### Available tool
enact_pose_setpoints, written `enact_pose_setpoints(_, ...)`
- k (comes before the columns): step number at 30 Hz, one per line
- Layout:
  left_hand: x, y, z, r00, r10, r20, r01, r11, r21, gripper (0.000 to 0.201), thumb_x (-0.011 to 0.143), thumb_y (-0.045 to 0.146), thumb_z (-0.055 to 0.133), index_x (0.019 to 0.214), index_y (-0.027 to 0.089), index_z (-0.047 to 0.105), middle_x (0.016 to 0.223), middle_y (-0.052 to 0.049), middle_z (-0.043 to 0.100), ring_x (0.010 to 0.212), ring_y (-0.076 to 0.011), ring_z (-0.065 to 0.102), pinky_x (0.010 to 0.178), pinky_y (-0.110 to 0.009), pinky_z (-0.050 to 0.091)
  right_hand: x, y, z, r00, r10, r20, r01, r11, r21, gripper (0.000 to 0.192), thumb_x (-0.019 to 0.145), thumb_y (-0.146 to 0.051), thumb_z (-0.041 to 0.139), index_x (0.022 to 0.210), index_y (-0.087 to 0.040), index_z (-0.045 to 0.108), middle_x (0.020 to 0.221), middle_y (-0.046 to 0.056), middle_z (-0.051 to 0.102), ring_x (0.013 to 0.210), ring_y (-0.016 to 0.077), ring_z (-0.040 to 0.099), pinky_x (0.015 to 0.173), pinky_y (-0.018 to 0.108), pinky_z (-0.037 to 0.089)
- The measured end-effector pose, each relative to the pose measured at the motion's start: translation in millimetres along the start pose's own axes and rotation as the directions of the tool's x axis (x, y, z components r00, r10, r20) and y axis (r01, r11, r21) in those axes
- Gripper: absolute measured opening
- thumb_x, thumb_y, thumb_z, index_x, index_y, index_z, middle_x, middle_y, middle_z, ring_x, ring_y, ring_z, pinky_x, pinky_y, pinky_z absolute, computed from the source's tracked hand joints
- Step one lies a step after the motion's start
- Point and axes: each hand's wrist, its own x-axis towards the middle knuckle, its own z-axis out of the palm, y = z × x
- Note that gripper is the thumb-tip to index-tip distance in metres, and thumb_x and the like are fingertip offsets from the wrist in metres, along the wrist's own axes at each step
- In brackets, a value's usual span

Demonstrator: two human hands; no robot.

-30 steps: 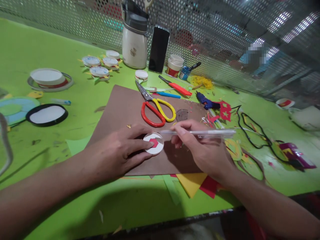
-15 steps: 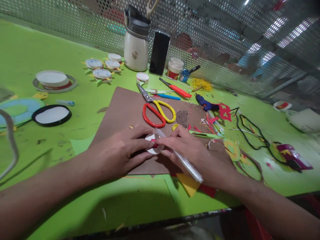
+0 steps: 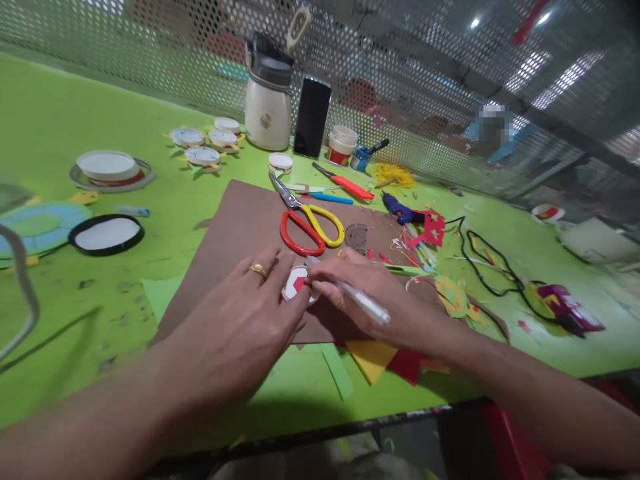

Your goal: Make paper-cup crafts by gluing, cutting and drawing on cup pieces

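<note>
A small white disc with a red shape (image 3: pixel 297 283) lies on a brown cardboard sheet (image 3: pixel 240 220). My left hand (image 3: pixel 240 320), with a gold ring on one finger, rests flat over the disc's left side and pins it. My right hand (image 3: pixel 367 297) grips a clear white pen (image 3: pixel 353 293); the pen's tip meets the disc's upper right edge. Most of the disc is hidden by my fingers.
Red and yellow scissors (image 3: pixel 305 223) lie on the cardboard just beyond my hands. A white flask (image 3: pixel 267 100), a black phone (image 3: pixel 311 117), a paint pot (image 3: pixel 341 145), a blue glue gun (image 3: pixel 400 208) and paper scraps (image 3: pixel 385 357) surround it. Discs (image 3: pixel 203 145) lie left; mesh fence behind.
My right hand swung the pen from pointing sideways to the right down onto the disc. My left hand shifted flatter over the disc, showing the ring. The view moved slightly.
</note>
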Motion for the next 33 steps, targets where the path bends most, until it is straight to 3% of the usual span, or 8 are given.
enact_pose_setpoints(4, 1, 10, 1.1, 0.998, 0.032, 0.045, -0.042, 0.966, 0.254, 0.032, 0.090, 0.015, 0.053, 0.115, 0.003, 0.069, 0.125, -0.034, 0.062, 0.119, -0.0509, 0.060, 0.091, -0.066, 0.054, 1, 1, 1, 1.000, 0.020, 0.012, -0.020, 1.000, -0.005, 0.018, 0.105, -0.027, 0.047, 0.105, -0.021, 0.064, 0.102, 0.006, 0.070, 0.091, 0.0215, 0.055, 0.081, 0.036, 0.046)
enact_pose_setpoints(9, 0, 22, 5.4, 0.998, -0.050, -0.029, 0.056, 0.948, 0.314, 0.037, 0.090, 0.023, 0.055, 0.111, -0.002, 0.073, 0.110, -0.037, 0.069, 0.105, -0.0561, 0.067, 0.079, -0.066, 0.058, 1, 0, 0, 0.999, 0.027, 0.021, -0.028, 0.999, 0.035, 0.018, 0.104, -0.024, 0.046, 0.110, -0.020, 0.063, 0.107, 0.006, 0.071, 0.097, 0.0216, 0.059, 0.086, 0.036, 0.048)
enact_pose_setpoints(13, 1, 31, 11.3, 0.995, -0.076, -0.065, 0.094, 0.928, 0.359, 0.036, 0.085, 0.018, 0.055, 0.106, -0.004, 0.074, 0.112, -0.041, 0.068, 0.105, -0.0580, 0.066, 0.078, -0.067, 0.058, 1, -2, -3, 1.000, 0.008, 0.018, -0.010, 0.997, 0.071, 0.020, 0.104, -0.022, 0.045, 0.112, -0.020, 0.063, 0.109, 0.005, 0.072, 0.098, 0.0204, 0.061, 0.089, 0.036, 0.049)
enact_pose_setpoints(20, 4, 38, 25.5, 0.975, -0.137, -0.172, 0.186, 0.931, 0.314, 0.038, 0.083, 0.016, 0.047, 0.101, -0.004, 0.074, 0.115, -0.037, 0.070, 0.109, -0.0549, 0.066, 0.081, -0.066, 0.059, 2, -4, -4, 1.000, -0.018, 0.017, 0.017, 0.999, 0.032, 0.021, 0.103, -0.018, 0.045, 0.112, -0.018, 0.063, 0.113, 0.008, 0.073, 0.103, 0.0218, 0.065, 0.092, 0.037, 0.050)
enact_pose_setpoints(28, 0, 40, 29.1, 0.949, -0.157, -0.273, 0.240, 0.921, 0.307, 0.033, 0.085, 0.016, 0.052, 0.099, -0.002, 0.076, 0.113, -0.036, 0.071, 0.106, -0.0549, 0.067, 0.077, -0.065, 0.059, 1, 1, 2, 0.999, -0.038, -0.017, 0.038, 0.999, 0.030, 0.023, 0.105, -0.021, 0.044, 0.115, -0.016, 0.063, 0.115, 0.007, 0.073, 0.105, 0.0204, 0.063, 0.097, 0.036, 0.047)
enact_pose_setpoints(33, -2, 43, 37.1, 0.935, -0.182, -0.306, 0.276, 0.912, 0.302, 0.038, 0.088, 0.020, 0.049, 0.103, -0.003, 0.074, 0.119, -0.036, 0.068, 0.112, -0.0551, 0.064, 0.082, -0.066, 0.058, 1, 2, 1, 0.999, -0.037, 0.020, 0.036, 0.999, 0.037, 0.024, 0.105, -0.020, 0.043, 0.118, -0.016, 0.062, 0.116, 0.006, 0.072, 0.105, 0.0188, 0.063, 0.104, 0.036, 0.043)
